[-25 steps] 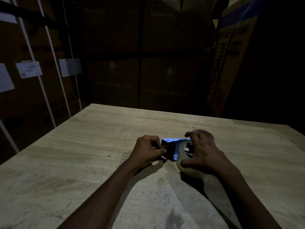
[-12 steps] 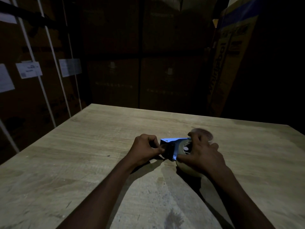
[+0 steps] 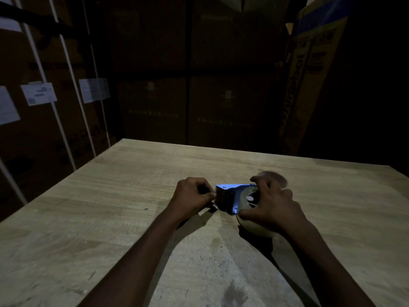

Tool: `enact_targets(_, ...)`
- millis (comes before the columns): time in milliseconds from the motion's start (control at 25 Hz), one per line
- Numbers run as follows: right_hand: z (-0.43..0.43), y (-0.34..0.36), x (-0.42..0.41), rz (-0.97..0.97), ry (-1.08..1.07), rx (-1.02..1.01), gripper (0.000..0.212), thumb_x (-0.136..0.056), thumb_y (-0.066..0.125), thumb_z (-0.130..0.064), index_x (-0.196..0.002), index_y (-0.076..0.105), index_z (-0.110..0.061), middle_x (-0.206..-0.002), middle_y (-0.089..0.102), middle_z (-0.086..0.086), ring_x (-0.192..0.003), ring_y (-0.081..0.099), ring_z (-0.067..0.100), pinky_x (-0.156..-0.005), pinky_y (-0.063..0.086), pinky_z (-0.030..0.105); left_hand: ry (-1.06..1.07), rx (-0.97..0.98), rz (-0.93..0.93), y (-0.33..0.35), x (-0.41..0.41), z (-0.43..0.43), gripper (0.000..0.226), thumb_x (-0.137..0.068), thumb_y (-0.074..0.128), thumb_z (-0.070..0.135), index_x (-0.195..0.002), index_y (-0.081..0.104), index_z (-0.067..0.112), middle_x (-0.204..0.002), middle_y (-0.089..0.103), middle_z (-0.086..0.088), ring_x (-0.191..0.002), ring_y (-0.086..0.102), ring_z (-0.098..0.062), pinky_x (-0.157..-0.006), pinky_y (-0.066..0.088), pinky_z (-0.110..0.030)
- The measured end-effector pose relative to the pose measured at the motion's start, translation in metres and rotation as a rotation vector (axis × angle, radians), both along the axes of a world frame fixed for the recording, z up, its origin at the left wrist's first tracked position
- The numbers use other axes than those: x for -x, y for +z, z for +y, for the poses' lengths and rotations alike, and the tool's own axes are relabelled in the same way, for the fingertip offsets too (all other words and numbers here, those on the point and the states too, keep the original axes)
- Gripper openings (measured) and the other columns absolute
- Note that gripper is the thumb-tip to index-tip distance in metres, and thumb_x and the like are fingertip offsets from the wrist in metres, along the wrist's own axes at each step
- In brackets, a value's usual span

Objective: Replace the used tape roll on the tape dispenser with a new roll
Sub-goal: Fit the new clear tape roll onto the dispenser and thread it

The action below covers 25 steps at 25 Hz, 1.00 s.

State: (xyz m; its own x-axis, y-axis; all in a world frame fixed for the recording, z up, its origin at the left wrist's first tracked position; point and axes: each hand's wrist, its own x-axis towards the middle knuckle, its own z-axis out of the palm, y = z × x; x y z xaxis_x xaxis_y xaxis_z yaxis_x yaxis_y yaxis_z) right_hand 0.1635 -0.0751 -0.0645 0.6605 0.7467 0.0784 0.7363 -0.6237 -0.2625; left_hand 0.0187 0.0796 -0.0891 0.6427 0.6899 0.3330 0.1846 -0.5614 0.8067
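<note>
The table is pale wood with a visible grain, matt, scuffed and stained near the front. The tape dispenser shows a blue metal plate, smooth and shiny where light catches it. The tape roll looks pale, smooth and faintly glossy. Behind stand matt brown cardboard boxes bearing white paper labels and smooth white straps.

Table offers wide room left of the left hand, right of the right hand gripping the roll, and beyond the dispenser; boxes wall the far and left sides.
</note>
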Motion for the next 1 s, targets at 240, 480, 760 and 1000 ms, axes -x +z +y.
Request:
enact_targets(240, 0.0, 0.001, -0.001, 0.017, 0.011, 0.004, 0.098, -0.052, 0.064, -0.064, -0.137, 0.019, -0.043, -0.147, 0.031, 0.006, -0.125, 0.036, 0.04, -0.094, 0.042, 0.051, 0.022, 0.069, -0.01, -0.002, -0.004, 0.0, 0.007, -0.077, 0.074, 0.01, -0.075, 0.074, 0.017, -0.074, 0.073, -0.001, -0.065, 0.069, -0.002, -0.059, 0.056, -0.014)
enact_targets(480, 0.002, 0.002, -0.004, 0.006, 0.011, 0.018, 0.099, -0.051, 0.064, -0.065, -0.136, 0.017, -0.044, -0.148, 0.03, 0.005, -0.125, 0.036, 0.04, -0.093, 0.043, 0.052, 0.056, 0.058, -0.03, -0.004, -0.009, 0.0, 0.009, -0.074, 0.076, 0.009, -0.08, 0.075, 0.017, -0.075, 0.074, -0.001, -0.067, 0.07, -0.007, -0.06, 0.058, -0.017)
enact_targets(760, 0.0, 0.001, -0.003, 0.011, 0.022, -0.001, 0.096, -0.052, 0.066, -0.062, -0.135, 0.02, -0.043, -0.147, 0.031, 0.005, -0.125, 0.036, 0.04, -0.093, 0.043, 0.052, 0.052, 0.073, -0.022, -0.005, -0.009, 0.001, 0.021, -0.076, 0.075, 0.017, -0.095, 0.071, 0.025, -0.074, 0.075, 0.0, -0.063, 0.07, -0.005, -0.061, 0.059, -0.026)
enact_targets(1000, 0.001, 0.003, -0.003, 0.001, 0.03, 0.012, 0.095, -0.054, 0.066, -0.063, -0.135, 0.02, -0.043, -0.147, 0.032, 0.008, -0.125, 0.037, 0.041, -0.094, 0.042, 0.051, 0.045, 0.012, 0.009, -0.008, -0.013, 0.001, 0.015, -0.078, 0.072, 0.013, -0.092, 0.076, 0.017, -0.088, 0.075, -0.001, -0.083, 0.069, -0.011, -0.076, 0.058, -0.03)
